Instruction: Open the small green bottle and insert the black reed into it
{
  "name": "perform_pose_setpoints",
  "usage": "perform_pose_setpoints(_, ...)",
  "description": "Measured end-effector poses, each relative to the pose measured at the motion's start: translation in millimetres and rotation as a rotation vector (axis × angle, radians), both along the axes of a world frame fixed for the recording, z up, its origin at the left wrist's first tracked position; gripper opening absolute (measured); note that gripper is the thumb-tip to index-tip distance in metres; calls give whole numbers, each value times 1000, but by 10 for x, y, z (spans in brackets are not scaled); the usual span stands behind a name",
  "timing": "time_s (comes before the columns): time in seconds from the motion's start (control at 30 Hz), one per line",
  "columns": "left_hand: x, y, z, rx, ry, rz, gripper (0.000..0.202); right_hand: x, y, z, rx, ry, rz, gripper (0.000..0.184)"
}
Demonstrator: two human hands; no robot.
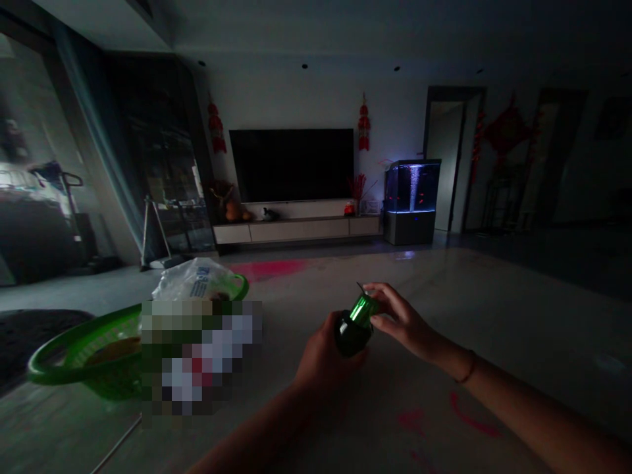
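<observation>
Cradling the squat, glossy dark green bottle (353, 334) in the cupped left hand (326, 352), pinching its narrow neck with the right hand (402, 322), right of the green plastic basket (74, 339). Probably rigid, slippery, fragile glass: best held around the body.

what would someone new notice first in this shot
The lit fish tank glows blue in the dark room, standing to the right of the big black TV on the far wall. Nearer, at bottom centre, the left hand and right hand hold a green bottle with a bright glint near its top. A green basket sits at lower left.
</observation>
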State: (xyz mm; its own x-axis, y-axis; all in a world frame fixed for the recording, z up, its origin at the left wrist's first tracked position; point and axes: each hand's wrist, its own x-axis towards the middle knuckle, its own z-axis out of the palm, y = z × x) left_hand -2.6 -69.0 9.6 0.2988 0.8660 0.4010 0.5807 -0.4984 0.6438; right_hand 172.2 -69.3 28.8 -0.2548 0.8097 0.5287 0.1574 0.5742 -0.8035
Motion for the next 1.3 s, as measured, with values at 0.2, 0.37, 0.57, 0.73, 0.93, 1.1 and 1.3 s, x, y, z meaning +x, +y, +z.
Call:
perform_pose_setpoints(0.2, -12, -15, 27, 30, 71, -23, 45, -16, 6, -21, -50, -30, -33, 44)
perform_pose_setpoints(0.37, -5, -12, 20, 53, 76, -28, 47, -35, 40, -53, -8, -78, -131, 38)
perform_pose_setpoints(0.57, -19, 8, 6, 60, 86, -46, 49, -17, -19, -6, 66, -137, -96, 31)
perform_pose_setpoints(0.73, -28, 24, 11, 61, 94, -52, 52, -41, -54, -4, 142, -164, -134, 37)
perform_pose_setpoints(0.93, -29, 37, 18, 35, 132, -59, 53, -87, -11, -73, 161, -175, -249, 42)
perform_pose_setpoints(1.1, -27, 45, 6, 45, 122, -55, 53, -62, 100, -141, 126, -209, -337, 42)
perform_pose_setpoints(1.3, -27, 53, 1, 31, 102, -36, 52, 20, 135, -115, 130, -241, -307, 46)
